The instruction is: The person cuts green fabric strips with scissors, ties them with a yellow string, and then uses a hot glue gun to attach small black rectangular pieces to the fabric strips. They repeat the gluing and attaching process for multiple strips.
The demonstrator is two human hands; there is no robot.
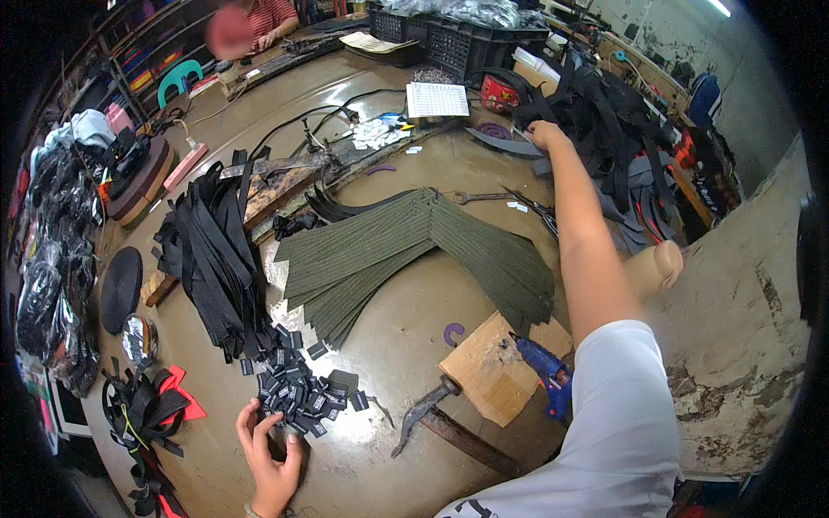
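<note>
My left hand (273,466) is at the near edge of a heap of small black folded tabs (298,384). Its fingers are curved and apart, and nothing shows plainly in its grasp. Far to the right, my right hand (544,135) reaches out with its fingers closed beside a grey strip (505,143) and a purple coil (494,130). What those fingers hold is too small to make out. Between the hands lies a fanned stack of dark green webbing straps (371,250), bent at its top middle.
A hammer (423,413), cardboard (494,367) and blue glue gun (546,371) lie nearby. Black straps (211,250) lie left; scissors (540,207) and a wrench (484,197) are beyond the webbing. A black crate (466,50) stands at the back. Another person (272,17) sits far left.
</note>
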